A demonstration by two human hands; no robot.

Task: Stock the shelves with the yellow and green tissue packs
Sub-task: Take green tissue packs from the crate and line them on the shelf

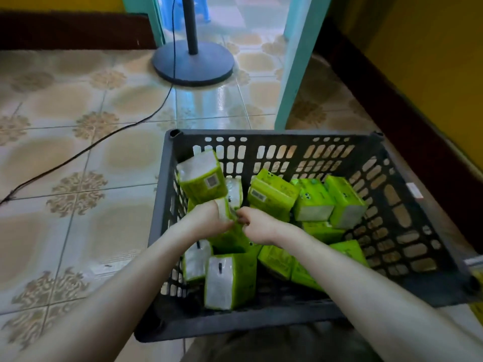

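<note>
Your forearms reach over the near wall of the dark crate point(235, 325), which sits on the tiled floor point(78, 105). Just inside, an upright pack point(230, 280) stands on end. At mid-crate your left hand point(206, 218) and right hand point(257, 228) meet on one green tissue pack point(230, 240), and both seem curled round it, though the fingers are blurred. Beyond, loose packs point(313, 202) lie jumbled at the right and a leaning pack point(202, 176) rests against the left wall. Farther off stands a fan base point(193, 64).

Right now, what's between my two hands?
A green tissue pack, gripped by the left hand and right hand over the crate, as the head view shows.
</note>
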